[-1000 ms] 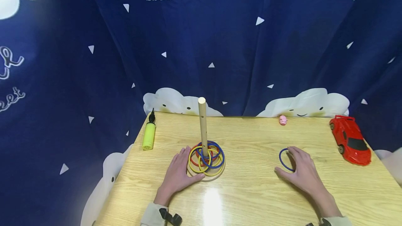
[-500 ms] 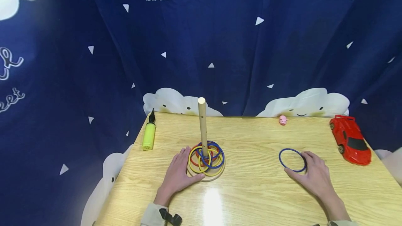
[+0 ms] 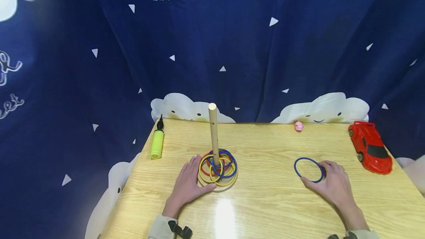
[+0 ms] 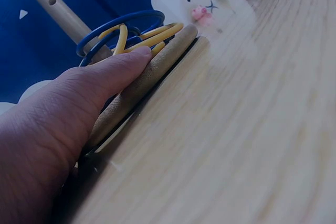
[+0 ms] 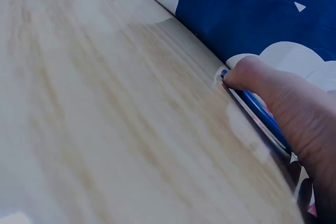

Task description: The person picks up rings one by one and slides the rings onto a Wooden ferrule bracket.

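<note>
A wooden ring-toss stand (image 3: pixel 214 135) rises from a round base, with several red, yellow and blue rings (image 3: pixel 236 170) piled around its peg. My left hand (image 3: pixel 188 183) holds that base (image 4: pixel 144 87) at its near left side, thumb along the front edge and fingers along the left. Well to the right, a single blue ring (image 3: pixel 294 167) lies flat on or very near the tabletop. My right hand (image 3: pixel 333 183) holds it at its right side between thumb and fingers. In the right wrist view the thumb rests against the blue ring (image 5: pixel 262 119), while the fingers are mostly hidden.
A yellow-green hand pump (image 3: pixel 157 144) lies on the wooden table (image 3: pixel 262 209) at far left. Toward the back edge sits a pink pig figure (image 3: pixel 299 127). A red toy car (image 3: pixel 370 148) stands at the right edge. Behind the table hangs a dark blue curtain (image 3: pixel 249 47).
My right hand has shifted right along the blue ring to its right side, uncovering more of it. The ring stays in nearly the same place. My left hand and the stand have not moved.
</note>
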Tool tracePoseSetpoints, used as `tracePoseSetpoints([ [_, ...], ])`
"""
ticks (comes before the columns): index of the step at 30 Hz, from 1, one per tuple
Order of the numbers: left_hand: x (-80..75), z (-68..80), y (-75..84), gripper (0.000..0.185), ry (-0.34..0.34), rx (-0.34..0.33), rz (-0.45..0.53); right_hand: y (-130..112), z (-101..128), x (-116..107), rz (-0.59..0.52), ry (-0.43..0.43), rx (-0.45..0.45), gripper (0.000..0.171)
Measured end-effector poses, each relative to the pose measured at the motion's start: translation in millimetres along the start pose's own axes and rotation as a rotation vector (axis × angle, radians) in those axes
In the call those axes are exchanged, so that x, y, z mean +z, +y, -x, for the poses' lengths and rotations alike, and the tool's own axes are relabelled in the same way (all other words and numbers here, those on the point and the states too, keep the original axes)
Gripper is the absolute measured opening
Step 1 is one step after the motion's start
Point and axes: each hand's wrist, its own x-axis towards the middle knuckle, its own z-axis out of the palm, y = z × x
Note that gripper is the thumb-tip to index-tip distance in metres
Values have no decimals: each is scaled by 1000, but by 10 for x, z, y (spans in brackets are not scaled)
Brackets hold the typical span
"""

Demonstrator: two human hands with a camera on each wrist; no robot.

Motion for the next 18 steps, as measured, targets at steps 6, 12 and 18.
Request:
tracePoseSetpoints([
  [6, 8, -5, -1, 128, 0, -5, 7, -5, -7, 6, -12, 2, -21, 87],
  [12, 21, -2, -10, 128, -5, -9, 5, -35, -5, 33, -80, 31, -85, 81],
  [18, 0, 1, 9, 128, -8, -12, 16, -80, -29, 51, -110, 42, -116, 82],
])
